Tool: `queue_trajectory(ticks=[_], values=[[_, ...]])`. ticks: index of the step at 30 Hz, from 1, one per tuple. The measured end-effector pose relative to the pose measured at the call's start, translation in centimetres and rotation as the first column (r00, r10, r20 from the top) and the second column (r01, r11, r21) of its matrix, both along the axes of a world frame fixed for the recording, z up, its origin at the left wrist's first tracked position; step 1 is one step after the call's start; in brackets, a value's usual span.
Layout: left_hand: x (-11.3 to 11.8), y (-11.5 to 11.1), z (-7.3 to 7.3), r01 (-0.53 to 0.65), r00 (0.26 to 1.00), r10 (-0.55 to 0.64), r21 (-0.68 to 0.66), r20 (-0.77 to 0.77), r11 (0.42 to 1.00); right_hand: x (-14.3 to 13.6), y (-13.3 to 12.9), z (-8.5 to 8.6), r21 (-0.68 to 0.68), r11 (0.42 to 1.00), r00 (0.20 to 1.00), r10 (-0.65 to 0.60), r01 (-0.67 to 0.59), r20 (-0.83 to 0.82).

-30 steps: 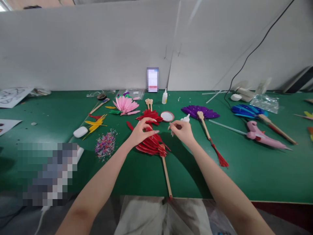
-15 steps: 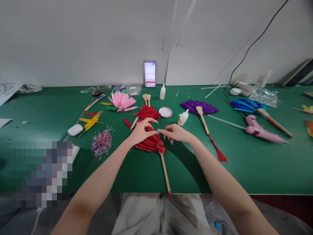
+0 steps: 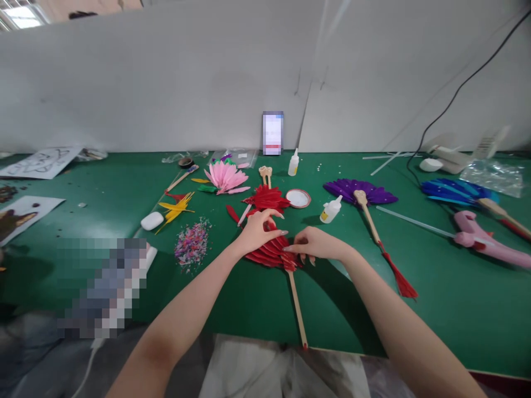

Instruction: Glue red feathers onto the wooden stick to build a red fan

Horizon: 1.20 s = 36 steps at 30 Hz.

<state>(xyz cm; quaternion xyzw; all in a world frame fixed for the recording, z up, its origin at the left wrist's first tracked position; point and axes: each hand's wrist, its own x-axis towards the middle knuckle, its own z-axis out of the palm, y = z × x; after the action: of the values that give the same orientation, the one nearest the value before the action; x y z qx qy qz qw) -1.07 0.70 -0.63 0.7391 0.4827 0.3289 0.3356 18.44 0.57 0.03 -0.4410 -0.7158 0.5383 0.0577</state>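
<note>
A red feather fan [image 3: 267, 257] lies on the green table in front of me, its wooden handle [image 3: 297, 309] pointing toward me. My left hand [image 3: 260, 231] rests over the fan's feathers, thumb and index finger apart. At the fan's right side, near where the feathers meet the handle, my right hand [image 3: 316, 243] has its fingers curled in a pinch; whatever is between the tips is too small to tell. Just beyond lie more red feathers [image 3: 267, 198], beside a shallow dish of white stuff [image 3: 298, 198]. A white glue bottle [image 3: 331, 210] stands tilted to the right.
Purple fan [image 3: 360, 190], blue fan [image 3: 456, 190] and pink glue gun [image 3: 489, 240] lie to the right. On the left are pink feathers [image 3: 226, 178], yellow feathers [image 3: 177, 211] and colourful bits [image 3: 193, 244]. Another glue bottle [image 3: 293, 165] and a phone [image 3: 272, 132] stand behind.
My right hand has moved down from my left thumb tip to the lower right of the red fan. My left hand stays over the feathers. The view has turned left.
</note>
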Motion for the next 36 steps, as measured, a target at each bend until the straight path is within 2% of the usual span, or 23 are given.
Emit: queue_trajectory(ticks=[3,5,9,12,18,23,29,36], values=[[-0.2,0.3,-0.1,-0.027,0.999,0.025,0.037,0.043,0.999,0.0,-0.1,-0.1,-0.02,1.0,1.0,0.004,-0.004,0.002],[-0.7,0.8,-0.1,-0.111,0.986,0.106,0.03,0.13,0.993,0.0,-0.1,-0.1,-0.023,1.0,1.0,0.003,-0.003,-0.002],[-2.4,2.1,-0.2,-0.356,0.878,0.357,-0.064,0.319,0.932,0.0,-0.1,-0.2,-0.024,1.0,1.0,0.005,-0.005,-0.002],[-3.1,2.5,-0.5,-0.417,0.831,0.429,-0.114,0.355,0.902,0.0,-0.2,-0.2,-0.027,1.0,1.0,0.011,-0.011,0.007],[-2.0,1.4,-0.4,-0.255,0.943,0.266,-0.081,0.201,0.964,0.0,-0.2,-0.2,-0.041,0.999,1.0,0.004,-0.003,0.03],[-1.6,0.8,0.1,-0.099,0.984,0.116,-0.122,0.138,0.988,-0.1,-0.1,0.0,-0.06,0.998,0.998,0.005,-0.001,0.07],[-1.5,0.8,-0.1,-0.029,0.999,0.032,-0.09,0.03,0.995,-0.1,-0.2,0.3,-0.047,0.999,0.996,0.021,-0.018,0.082],[-1.3,0.8,-0.4,-0.032,0.999,0.034,-0.074,0.02,0.997,-0.2,-0.3,0.3,-0.071,0.997,0.994,0.024,-0.016,0.103]])
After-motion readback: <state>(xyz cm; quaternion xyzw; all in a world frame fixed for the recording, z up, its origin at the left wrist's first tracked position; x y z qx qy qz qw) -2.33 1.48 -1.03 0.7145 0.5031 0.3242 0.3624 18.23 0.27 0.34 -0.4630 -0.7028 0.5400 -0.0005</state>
